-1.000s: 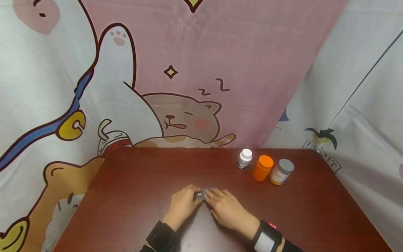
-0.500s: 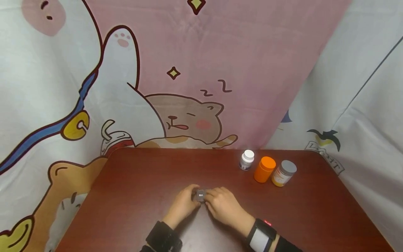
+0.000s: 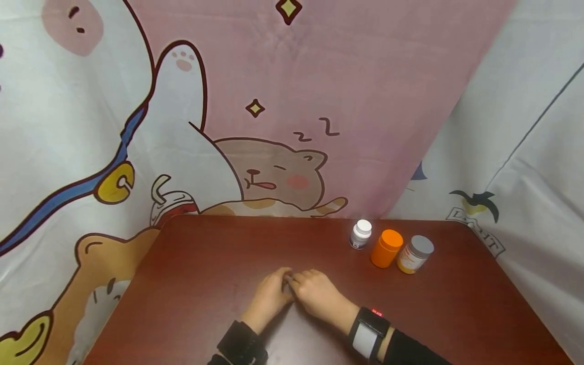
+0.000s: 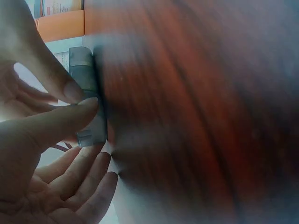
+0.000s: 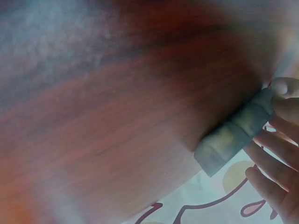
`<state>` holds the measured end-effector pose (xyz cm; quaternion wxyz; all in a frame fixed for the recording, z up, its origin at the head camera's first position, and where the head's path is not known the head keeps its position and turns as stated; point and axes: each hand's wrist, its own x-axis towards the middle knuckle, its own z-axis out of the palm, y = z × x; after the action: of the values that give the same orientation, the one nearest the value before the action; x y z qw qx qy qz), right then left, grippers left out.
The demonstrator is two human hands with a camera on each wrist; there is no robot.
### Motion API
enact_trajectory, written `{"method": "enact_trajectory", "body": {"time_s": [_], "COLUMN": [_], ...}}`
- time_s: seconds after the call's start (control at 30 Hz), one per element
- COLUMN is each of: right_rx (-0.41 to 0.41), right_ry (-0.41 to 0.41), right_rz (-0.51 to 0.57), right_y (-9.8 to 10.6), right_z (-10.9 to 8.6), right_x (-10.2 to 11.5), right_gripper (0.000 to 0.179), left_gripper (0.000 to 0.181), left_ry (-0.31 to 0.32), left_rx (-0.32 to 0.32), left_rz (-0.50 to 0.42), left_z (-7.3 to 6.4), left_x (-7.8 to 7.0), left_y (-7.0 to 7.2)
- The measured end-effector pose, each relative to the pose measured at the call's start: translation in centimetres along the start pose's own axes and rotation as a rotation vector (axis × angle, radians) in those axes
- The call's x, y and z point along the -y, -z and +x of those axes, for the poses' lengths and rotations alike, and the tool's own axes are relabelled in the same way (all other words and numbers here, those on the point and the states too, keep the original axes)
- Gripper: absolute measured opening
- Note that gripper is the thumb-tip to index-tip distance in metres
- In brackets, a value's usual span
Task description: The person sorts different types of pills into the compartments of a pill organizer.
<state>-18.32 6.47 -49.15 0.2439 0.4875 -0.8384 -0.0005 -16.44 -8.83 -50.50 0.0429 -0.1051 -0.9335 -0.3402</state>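
A small grey translucent pill organizer [image 4: 84,77] lies low along the tabletop, its row of compartments visible from the side. Something yellowish shows through its wall in the right wrist view, where the pill organizer [image 5: 226,137] points away from the fingers. My left hand [image 3: 266,295] grips one end, thumb on the near side and fingertips around the end. From the other side my right hand [image 3: 319,293] pinches the same box, fingers curled beside the left thumb. In the head view the two hands cover most of it.
At the back right of the brown table [image 3: 196,263] stand a white bottle [image 3: 360,235], an orange bottle [image 3: 386,249] and a grey-lidded jar [image 3: 414,254]. A cartoon-printed cloth [image 3: 365,101] hangs behind the table.
The right hand has drawn closer to the left and its fingers have curled more. The organizer's top with a white mark, visible earlier between the hands, is now mostly covered.
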Motion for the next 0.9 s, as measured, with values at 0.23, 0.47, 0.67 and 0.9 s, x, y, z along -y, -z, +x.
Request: {"method": "enact_trajectory", "body": {"time_s": [0.23, 0.47, 0.67, 0.9], "right_rx": [0.062, 0.123, 0.130, 0.155], "right_ry": [0.012, 0.042, 0.042, 0.057], "right_rz": [-0.077, -0.170, -0.148, -0.138], "right_y": [0.32, 0.59, 0.50, 0.60], "right_z": [0.14, 0.41, -0.10, -0.20], "right_x": [0.31, 0.74, 0.93, 0.69], "right_gripper": [0.016, 0.005, 0.009, 0.009], "left_gripper": [0.050, 0.042, 0.045, 0.046], "left_ry": [0.007, 0.025, 0.023, 0.026], "left_rx": [-0.021, -0.030, 0.021, 0.029], "left_rz": [0.066, 0.054, 0.030, 0.036], "left_z": [-0.02, 0.16, 0.08, 0.33], "left_x": [-0.61, -0.52, -0.37, -0.29], "left_y": [-0.12, 0.05, 0.25, 0.23]}}
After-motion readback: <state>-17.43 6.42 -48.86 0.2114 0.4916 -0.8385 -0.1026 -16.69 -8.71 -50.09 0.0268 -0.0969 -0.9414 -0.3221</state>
